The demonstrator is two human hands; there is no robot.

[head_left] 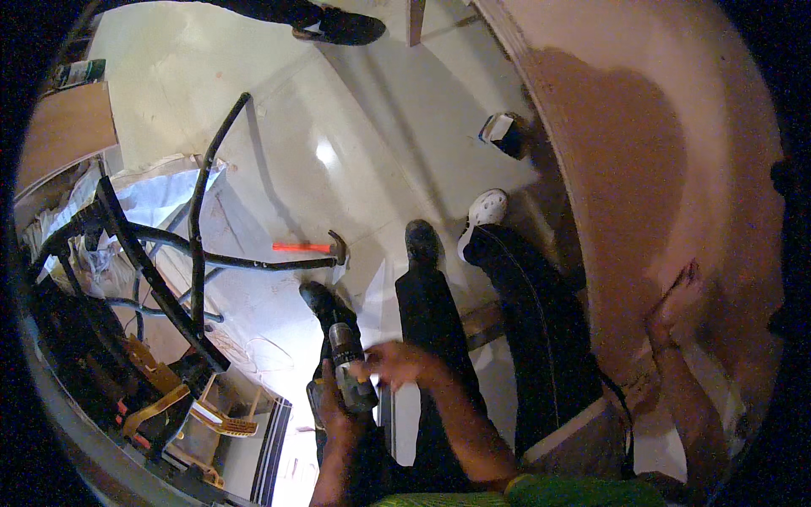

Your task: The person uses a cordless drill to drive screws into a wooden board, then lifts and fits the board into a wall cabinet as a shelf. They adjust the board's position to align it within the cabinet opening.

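A dark cordless drill [355,384] is held above my lap, its chuck pointing away from me. My left hand [336,414] wraps its handle from the left and below. From the right, my right hand [404,365] has its curled fingertips against the drill's body, just behind the chuck. My stretched-out legs are in dark trousers and dark shoes. Beyond the left shoe, a claw hammer [304,248] with an orange handle lies on the floor near a black tube. Any bit in the chuck is too dim to make out.
To my left stands a black tubular frame [198,211] with several legs. A large curved brown panel [625,169] rises on the right, with another person's hand [676,300] against it. That person's white shoe [488,207] and a small dark box [504,133] are nearby. Another dark shoe [351,27] shows far off.
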